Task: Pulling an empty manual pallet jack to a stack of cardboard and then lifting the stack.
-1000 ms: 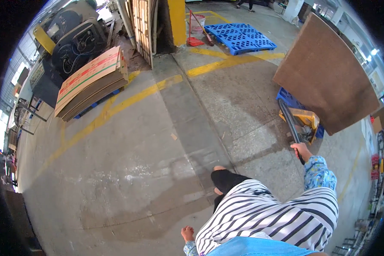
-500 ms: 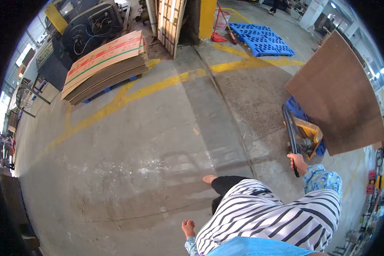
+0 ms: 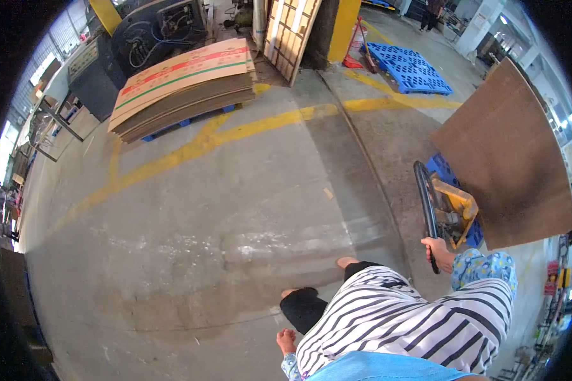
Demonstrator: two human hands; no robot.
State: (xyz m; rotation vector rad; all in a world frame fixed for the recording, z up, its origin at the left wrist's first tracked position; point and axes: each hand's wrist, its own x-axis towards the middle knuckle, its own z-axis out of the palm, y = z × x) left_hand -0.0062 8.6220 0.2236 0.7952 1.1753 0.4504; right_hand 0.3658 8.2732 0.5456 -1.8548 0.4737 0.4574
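My right hand [image 3: 440,253] is closed around the near end of the black loop handle [image 3: 428,200] of a yellow pallet jack [image 3: 457,206]. Behind the handle, a blue pallet [image 3: 443,169] shows in part, with a large brown cardboard sheet [image 3: 508,159] rising over it; whether more sheets lie behind is hidden. My left hand [image 3: 286,341] hangs beside my striped apron [image 3: 394,311], its fingers curled and nothing visible in them. Both my feet show on the concrete floor ahead of the apron.
A stack of flat cardboard [image 3: 184,86] lies on a blue pallet at far left, near a dark machine [image 3: 152,41]. Another blue pallet [image 3: 407,68] lies beyond the yellow floor line [image 3: 286,119], beside a yellow pillar [image 3: 344,32]. Someone stands in the far background.
The cardboard stack and floor markings have shifted rightward in view. A second foot has come into sight at left. My right hand keeps its hold on the pallet jack handle.
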